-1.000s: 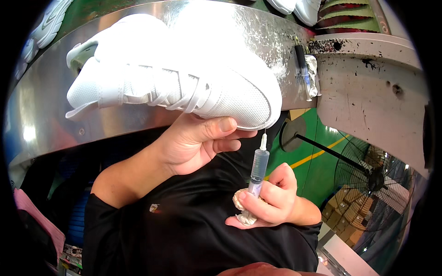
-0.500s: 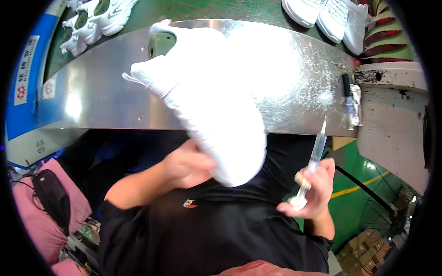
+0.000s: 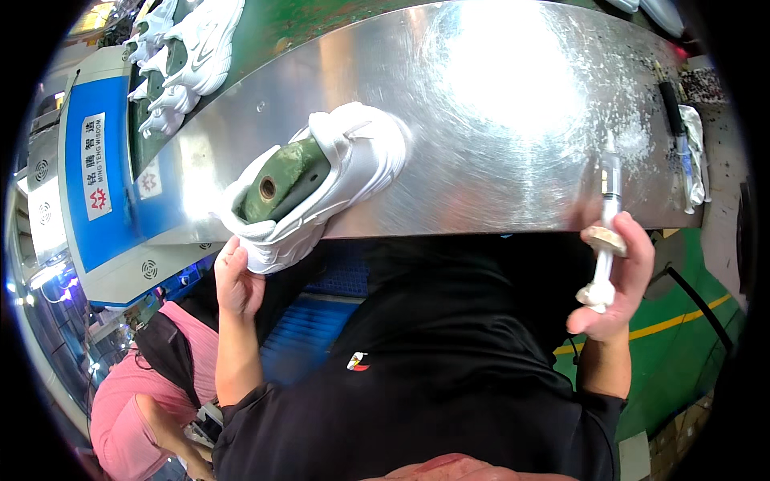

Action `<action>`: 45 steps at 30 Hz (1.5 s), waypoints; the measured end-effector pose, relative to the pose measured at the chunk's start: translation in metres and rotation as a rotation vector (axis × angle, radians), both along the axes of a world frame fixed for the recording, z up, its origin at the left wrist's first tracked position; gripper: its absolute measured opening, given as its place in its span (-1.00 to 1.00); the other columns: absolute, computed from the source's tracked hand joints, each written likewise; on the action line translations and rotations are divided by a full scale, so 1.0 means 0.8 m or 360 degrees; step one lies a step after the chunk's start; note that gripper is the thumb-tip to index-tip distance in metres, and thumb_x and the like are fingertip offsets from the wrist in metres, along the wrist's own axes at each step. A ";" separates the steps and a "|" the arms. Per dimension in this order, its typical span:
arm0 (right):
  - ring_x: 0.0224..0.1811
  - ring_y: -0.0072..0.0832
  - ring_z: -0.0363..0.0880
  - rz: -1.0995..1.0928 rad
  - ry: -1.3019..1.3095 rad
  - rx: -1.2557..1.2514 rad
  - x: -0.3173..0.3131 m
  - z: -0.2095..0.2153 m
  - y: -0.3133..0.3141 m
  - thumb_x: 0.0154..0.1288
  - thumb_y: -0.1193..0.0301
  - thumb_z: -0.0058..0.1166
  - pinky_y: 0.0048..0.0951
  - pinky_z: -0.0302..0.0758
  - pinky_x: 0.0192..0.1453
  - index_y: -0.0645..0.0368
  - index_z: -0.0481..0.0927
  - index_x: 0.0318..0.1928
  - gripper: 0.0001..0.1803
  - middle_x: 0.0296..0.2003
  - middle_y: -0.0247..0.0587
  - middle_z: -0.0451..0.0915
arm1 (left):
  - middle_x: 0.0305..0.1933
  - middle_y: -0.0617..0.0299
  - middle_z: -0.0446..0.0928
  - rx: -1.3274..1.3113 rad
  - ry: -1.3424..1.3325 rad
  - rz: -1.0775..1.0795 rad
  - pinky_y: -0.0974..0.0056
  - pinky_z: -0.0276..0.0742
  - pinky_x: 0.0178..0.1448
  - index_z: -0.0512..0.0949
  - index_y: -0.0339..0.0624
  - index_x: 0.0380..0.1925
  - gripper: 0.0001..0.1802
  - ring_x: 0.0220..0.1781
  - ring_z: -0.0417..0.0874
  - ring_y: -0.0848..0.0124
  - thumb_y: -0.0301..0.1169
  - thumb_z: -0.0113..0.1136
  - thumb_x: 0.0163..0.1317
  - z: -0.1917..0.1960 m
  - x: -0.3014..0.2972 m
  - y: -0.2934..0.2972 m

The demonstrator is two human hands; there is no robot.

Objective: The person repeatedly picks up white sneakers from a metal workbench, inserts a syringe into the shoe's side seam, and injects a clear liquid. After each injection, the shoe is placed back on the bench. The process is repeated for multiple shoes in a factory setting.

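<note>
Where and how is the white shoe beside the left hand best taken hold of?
Probably around the heel, from the near left, where the left hand is. The white shoe points its toe away to the right, and its heel extends past the metal table's near edge in this view. The green form fills much of the opening, so gripping outside seems better.

Shoe (image 3: 365,156) over tabletop (image 3: 449,188), left of syringe (image 3: 611,180); pen (image 3: 670,108) farther right; other shoes (image 3: 210,48) behind tabletop, left.
</note>
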State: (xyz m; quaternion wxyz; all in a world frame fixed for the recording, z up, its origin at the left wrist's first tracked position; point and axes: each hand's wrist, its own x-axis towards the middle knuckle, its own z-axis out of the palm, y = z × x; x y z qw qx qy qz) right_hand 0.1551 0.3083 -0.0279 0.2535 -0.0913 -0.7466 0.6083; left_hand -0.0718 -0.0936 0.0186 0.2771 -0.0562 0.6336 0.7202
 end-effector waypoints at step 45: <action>-0.25 -0.47 0.40 0.0785 0.0172 -0.1748 -0.110 0.023 -0.074 -0.29 -0.27 0.34 -0.51 0.41 -0.14 0.37 0.33 0.05 0.08 -0.27 -0.15 0.42 | -0.05 -0.05 0.53 0.0030 0.0034 0.0172 0.26 0.51 0.09 0.37 -0.54 0.01 -0.48 -0.03 0.60 0.27 -0.53 0.21 0.02 -0.020 -0.010 -0.015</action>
